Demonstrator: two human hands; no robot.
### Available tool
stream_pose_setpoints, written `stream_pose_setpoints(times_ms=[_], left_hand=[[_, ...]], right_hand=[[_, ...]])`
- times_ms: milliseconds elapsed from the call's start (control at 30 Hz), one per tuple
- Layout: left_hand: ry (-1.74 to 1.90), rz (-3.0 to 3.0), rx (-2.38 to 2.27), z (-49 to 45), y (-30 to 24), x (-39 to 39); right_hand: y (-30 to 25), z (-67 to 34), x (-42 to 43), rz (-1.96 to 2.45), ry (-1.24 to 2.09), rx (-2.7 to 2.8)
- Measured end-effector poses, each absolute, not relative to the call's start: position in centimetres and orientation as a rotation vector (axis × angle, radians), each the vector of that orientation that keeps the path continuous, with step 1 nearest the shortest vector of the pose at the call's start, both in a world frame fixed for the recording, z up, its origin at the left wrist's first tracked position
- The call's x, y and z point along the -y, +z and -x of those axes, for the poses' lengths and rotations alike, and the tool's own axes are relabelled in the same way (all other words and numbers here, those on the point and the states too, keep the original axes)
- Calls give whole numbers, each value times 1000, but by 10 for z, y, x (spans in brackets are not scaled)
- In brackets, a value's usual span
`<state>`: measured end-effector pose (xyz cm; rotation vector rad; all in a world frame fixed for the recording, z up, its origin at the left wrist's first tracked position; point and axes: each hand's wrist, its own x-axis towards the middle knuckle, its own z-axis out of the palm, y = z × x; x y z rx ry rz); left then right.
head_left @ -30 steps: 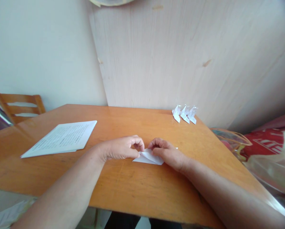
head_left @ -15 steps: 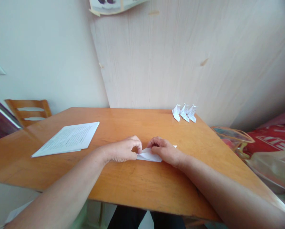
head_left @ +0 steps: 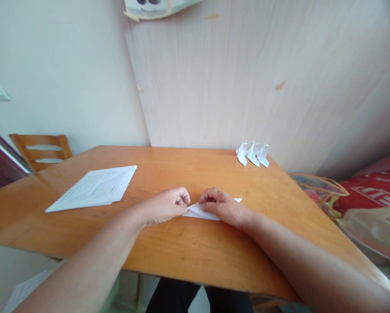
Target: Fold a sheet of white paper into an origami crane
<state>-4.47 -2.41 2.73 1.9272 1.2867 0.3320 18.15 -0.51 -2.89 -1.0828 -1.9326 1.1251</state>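
A folded piece of white paper (head_left: 200,212) lies low on the table in front of me, its flap slightly raised. My left hand (head_left: 170,203) is at the paper's left tip, fingers curled and thumb against that corner. Over the right part bends my right hand (head_left: 223,208), with thumb and fingers closed on the paper's upper edge. The palm covers some of the sheet, and a white corner pokes out behind the knuckles. What the right fingertips press is partly hidden.
A stack of printed sheets (head_left: 95,188) lies on the left of the wooden table (head_left: 182,252). Three folded paper figures (head_left: 253,154) stand at the far right edge. Beyond the right side are bags (head_left: 371,195); a wooden chair (head_left: 41,141) stands at the far left.
My left hand has shifted slightly left, and its fingers have curled in more. My right hand has edged left along the paper. The view has moved a little.
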Motion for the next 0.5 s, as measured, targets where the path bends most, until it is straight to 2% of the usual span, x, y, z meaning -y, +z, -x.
stream_pose_setpoints(times_ms=[500], left_hand=[[717, -1757, -1332, 41, -2, 44]], right_hand=[[-20, -171, 11, 1045, 1266, 2000]])
